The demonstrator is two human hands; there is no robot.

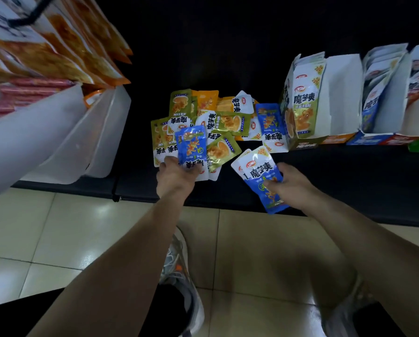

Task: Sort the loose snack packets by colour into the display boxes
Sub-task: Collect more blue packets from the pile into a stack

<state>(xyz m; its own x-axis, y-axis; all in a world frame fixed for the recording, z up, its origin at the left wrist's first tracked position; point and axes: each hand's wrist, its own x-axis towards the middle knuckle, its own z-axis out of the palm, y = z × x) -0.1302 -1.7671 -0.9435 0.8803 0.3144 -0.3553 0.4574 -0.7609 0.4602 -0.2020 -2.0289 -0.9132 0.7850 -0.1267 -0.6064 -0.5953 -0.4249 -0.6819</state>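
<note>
Right of the pile [210, 113], boxes [337, 88] hold green and blue packets [303, 103]; left grip [175, 176] pinches one blue packet [191, 147], right grip [296, 186] a second blue packet [259, 173].

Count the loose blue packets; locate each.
3 blue packets: one in the left hand, one in the right hand, one on the pile beside the green box. Others may be hidden.

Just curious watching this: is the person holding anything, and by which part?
Yes. The left hand pinches a blue foil snack packet by its white end; the right hand grips a second blue foil snack packet at its middle.
</note>
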